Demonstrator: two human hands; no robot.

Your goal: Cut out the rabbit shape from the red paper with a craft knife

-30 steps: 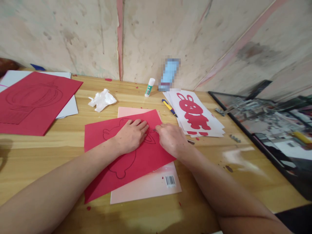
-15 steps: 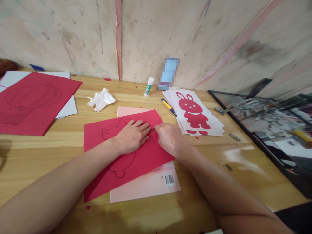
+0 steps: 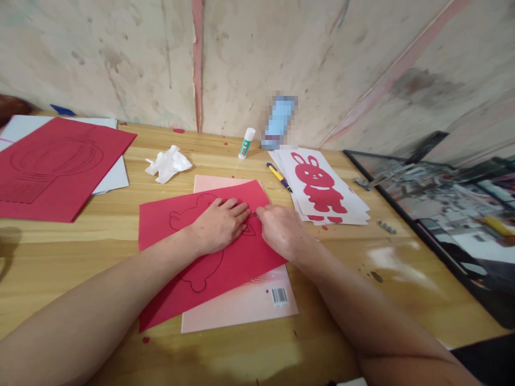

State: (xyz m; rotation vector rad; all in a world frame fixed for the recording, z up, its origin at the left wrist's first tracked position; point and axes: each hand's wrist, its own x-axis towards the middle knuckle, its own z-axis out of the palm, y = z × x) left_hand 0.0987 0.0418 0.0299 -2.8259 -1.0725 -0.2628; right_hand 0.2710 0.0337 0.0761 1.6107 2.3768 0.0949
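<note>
A red sheet of paper (image 3: 169,300) with black outline drawing lies at an angle over a pale pink booklet (image 3: 237,316) that shows a barcode. Flat on the middle of the sheet, my left hand (image 3: 221,222) rests with its fingers stretched out, covering part of the drawing. My right hand (image 3: 281,230) is closed in a pinch at the sheet's right side, just beyond the left fingertips. It grips a slim pen-like tool, mostly hidden; a small dark tip shows at the fingers, touching or close to a drawn line.
Behind stand a glue stick (image 3: 247,143) and a blurred phone (image 3: 279,122) against the wall. Crumpled tissue (image 3: 169,163), a yellow-blue pen (image 3: 279,177) and white sheets bearing a red rabbit (image 3: 321,182) lie around. Another drawn red sheet (image 3: 60,171) is left; a black-framed panel (image 3: 402,214) is right.
Both hands and the red sheet keep nearly the same places. The whole view has shifted very slightly; the right hand shows at most a tiny movement.
</note>
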